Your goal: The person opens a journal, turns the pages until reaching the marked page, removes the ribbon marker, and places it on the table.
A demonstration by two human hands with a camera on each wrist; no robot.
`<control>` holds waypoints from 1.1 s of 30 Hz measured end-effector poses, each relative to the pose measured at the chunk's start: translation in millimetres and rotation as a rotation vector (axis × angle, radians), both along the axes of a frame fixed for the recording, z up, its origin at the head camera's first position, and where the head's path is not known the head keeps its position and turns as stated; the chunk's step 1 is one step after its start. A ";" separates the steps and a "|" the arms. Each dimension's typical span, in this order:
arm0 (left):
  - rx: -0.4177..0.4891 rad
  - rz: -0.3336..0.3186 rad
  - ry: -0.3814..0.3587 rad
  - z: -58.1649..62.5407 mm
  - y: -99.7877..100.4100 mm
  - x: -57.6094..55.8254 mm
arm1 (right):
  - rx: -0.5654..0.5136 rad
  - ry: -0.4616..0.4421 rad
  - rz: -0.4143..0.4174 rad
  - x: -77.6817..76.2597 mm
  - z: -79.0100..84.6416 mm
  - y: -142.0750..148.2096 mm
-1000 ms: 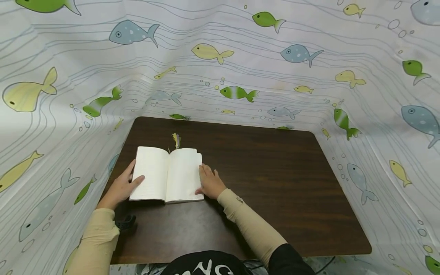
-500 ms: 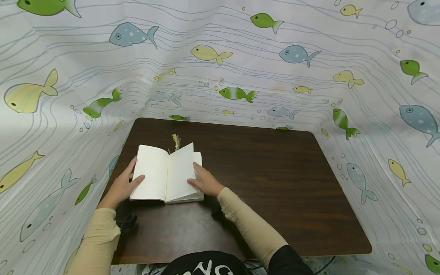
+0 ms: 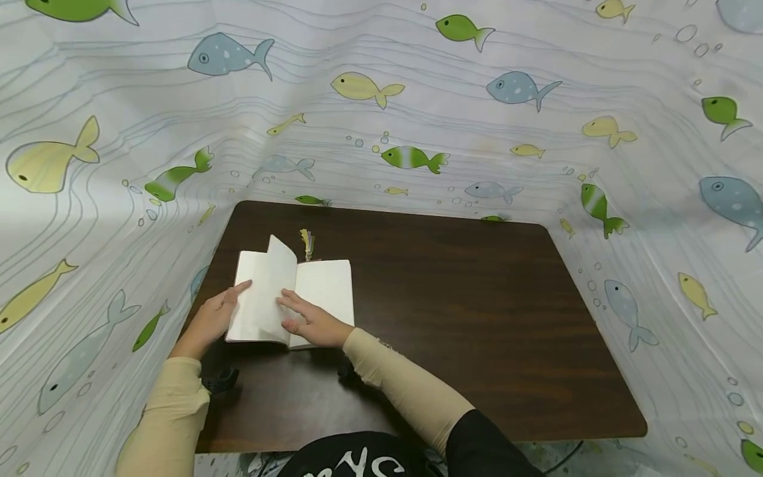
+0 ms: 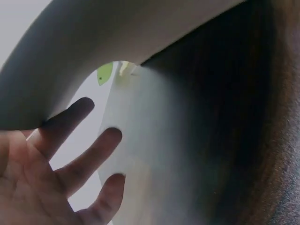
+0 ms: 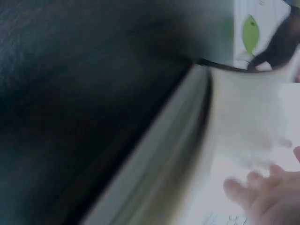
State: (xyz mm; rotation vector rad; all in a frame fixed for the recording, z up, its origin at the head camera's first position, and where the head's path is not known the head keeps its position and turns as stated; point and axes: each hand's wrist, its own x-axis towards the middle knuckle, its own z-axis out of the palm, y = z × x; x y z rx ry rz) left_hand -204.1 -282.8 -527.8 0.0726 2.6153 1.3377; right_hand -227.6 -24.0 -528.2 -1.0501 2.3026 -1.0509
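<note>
An open notebook (image 3: 326, 281) with blank-looking pages lies on the left part of the table. One page (image 3: 279, 258) stands raised from the spine and leans left over the left half. My right hand (image 3: 316, 323) reaches across the spine, its fingers extended against that page. At the left edge, my left hand (image 3: 210, 321) has one finger laid on the left side. In the left wrist view, several spread fingers of the left hand (image 4: 51, 173) show beside the dark, shadowed edge of the notebook (image 4: 108, 33). The right wrist view shows the page stack (image 5: 154, 140) and faint marks on a page.
A yellow and grey tassel (image 3: 306, 244) sticks out above the spine. The dark wooden table (image 3: 465, 318) extends to the right. Fish-patterned cloth (image 3: 417, 119) surrounds its back and sides. A black strap (image 3: 220, 382) sits below the left wrist.
A page has swung from the right half over to the left. My right hand has followed it leftward from the right edge, and my left hand's finger has come onto the left side.
</note>
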 end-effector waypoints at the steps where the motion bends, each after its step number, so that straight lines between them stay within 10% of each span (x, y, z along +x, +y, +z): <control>1: 0.020 0.007 -0.020 1.9 0.2 0.2 | 0.060 0.059 0.014 1.1 -2.5 -2.8; 6: 0.046 0.005 -0.057 8.3 2.1 1.2 | 0.287 0.309 0.054 5.7 -17.4 -9.0; 14: -0.070 -0.037 0.004 7.9 3.0 0.0 | 0.309 0.401 0.086 -2.3 -21.0 1.2; 33: -0.057 -0.053 0.018 1.0 -1.3 1.4 | 0.581 0.257 -0.079 -28.1 -19.6 90.9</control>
